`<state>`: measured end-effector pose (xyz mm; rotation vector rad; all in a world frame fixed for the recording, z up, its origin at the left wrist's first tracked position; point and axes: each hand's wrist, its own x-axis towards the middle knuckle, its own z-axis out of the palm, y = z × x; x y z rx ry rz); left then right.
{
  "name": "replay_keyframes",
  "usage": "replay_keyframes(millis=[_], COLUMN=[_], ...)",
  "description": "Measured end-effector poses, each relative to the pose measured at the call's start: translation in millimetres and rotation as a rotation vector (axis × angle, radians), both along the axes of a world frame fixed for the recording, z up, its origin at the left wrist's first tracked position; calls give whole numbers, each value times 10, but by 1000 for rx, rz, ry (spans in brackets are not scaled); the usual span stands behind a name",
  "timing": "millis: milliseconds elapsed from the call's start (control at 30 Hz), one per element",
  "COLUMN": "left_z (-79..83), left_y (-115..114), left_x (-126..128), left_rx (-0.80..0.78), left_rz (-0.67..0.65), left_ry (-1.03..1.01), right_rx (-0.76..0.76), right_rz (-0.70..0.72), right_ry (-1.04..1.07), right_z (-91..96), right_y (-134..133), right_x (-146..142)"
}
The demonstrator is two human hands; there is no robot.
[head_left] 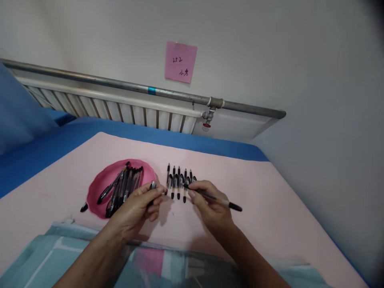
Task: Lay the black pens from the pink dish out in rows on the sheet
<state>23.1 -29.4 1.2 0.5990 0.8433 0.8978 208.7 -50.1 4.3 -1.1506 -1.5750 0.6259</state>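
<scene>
My left hand [138,207] is closed on a small pen cap [153,185], its silver clip end sticking up above the fingers. My right hand [209,204] pinches an uncapped black pen [216,197] that points left toward the cap, its rear end sticking out to the right. Both hands hover over a pink cloth [264,208]. Just behind them lies a row of several capped black pens [179,182]. To the left, a pink plate [99,188] holds a pile of several more black pens [123,185].
A loose black cap [84,207] lies on the cloth left of the plate. A blue sheet [90,132] and a white radiator [120,110] with a metal pipe [180,95] run along the wall. A pink note [180,62] sticks on the wall. Patterned bedding [90,260] lies near me.
</scene>
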Motion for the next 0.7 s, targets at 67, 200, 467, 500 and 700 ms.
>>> replay_keyframes(millis=[67,200,467,500,700], left_z=[4,7,21,19,-1], left_y=[23,34,32,32,24], left_x=[-30,-59,-63,-58,-34], left_rx=[-20,-17,-19,-21,-27], left_rz=[52,96,110,102,90], left_ry=[-1,8,25,31,63], right_rx=[-115,-271,-278,-246,51], right_rz=[-29,14,-125,-147,-26], right_ry=[182,388,351,258,-494], right_z=[1,19,15,-19,-316], right_y=[18,40,214,245,372], right_x=[-2,-18,201,259,615])
